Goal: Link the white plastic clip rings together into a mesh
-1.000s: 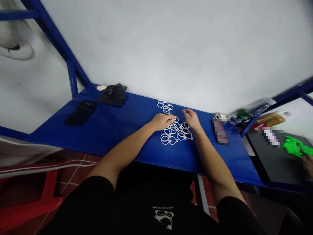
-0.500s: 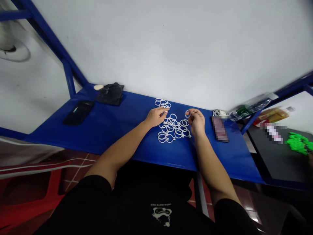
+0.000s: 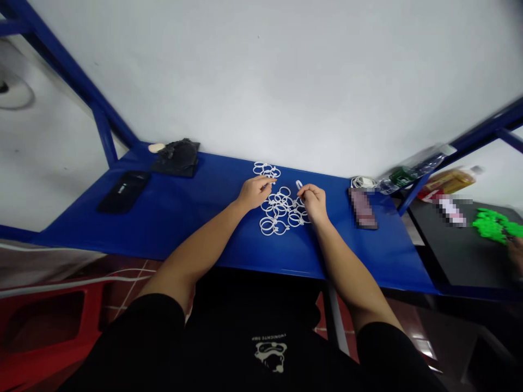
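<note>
My right hand (image 3: pixel 314 201) pinches a white plastic ring (image 3: pixel 299 185) between thumb and fingertips; the ring stands up, seen nearly edge-on. My left hand (image 3: pixel 254 192) is closed, thumb and forefinger together, with a bit of white at the fingertips too small to make out. Between and in front of the hands lies a loose, overlapping pile of white rings (image 3: pixel 281 209), each with a small clasp-like knob. Part of the pile's right side is covered by my right hand. Farther back, beyond my left fingers, a smaller group of the same rings (image 3: pixel 266 169) lies near the wall.
The blue table (image 3: pixel 196 218) meets a white wall. On its left are a dark phone (image 3: pixel 123 191) and black plastic bag (image 3: pixel 177 158). A blurred-out phone-shaped item (image 3: pixel 363 208), white cable (image 3: pixel 363 183) and clear bottle (image 3: pixel 412 173) lie right. Another person's hand (image 3: pixel 515 250) is near green pieces (image 3: pixel 492 225).
My right hand has turned palm-down, and its ring now shows edge-on instead of as a loop. My left hand keeps its place by the rings. The whole view has shifted slightly.
</note>
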The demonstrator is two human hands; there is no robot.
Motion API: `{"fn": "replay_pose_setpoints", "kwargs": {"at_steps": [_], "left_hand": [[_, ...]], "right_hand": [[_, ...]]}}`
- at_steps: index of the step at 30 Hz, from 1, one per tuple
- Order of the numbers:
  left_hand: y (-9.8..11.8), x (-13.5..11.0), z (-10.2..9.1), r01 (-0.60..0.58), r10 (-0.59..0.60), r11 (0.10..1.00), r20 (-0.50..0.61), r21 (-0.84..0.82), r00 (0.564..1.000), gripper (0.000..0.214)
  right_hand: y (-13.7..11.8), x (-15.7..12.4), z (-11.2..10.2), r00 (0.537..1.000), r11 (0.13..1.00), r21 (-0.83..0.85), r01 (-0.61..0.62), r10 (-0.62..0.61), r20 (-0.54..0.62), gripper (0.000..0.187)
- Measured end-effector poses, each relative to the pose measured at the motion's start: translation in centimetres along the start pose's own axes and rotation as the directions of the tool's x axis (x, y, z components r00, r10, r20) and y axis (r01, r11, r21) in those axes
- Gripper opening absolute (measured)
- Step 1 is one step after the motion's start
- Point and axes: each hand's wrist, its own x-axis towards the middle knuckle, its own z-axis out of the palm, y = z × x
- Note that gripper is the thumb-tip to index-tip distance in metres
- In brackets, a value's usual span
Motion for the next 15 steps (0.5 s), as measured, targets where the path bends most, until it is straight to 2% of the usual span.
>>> {"fn": "replay_pose_setpoints", "kwargs": {"at_steps": [6,10,15], "left_hand": [[0.0,0.2,-0.1,0.04,-0.039,0.998,-0.021,0.054,0.999,0.031],[-0.3,0.5,-0.1,0.027,-0.026,0.997,-0.015,0.076,1.0,0.035],[-0.5,0.5,0.1,0.004,-0.007,0.996,0.03,0.087,1.0,0.038]], "right_hand": [[0.4,-0.7,0.2,0.984,0.961,-0.22,0.168,-0.151,0.093,0.027],[1.1,-0.8,0.3,0.974,0.918,-0.343,0.199,-0.147,0.172,0.034],[1.5,-0.7,0.1,0.974,0.891,-0.404,0.205,-0.143,0.178,0.035]]}}
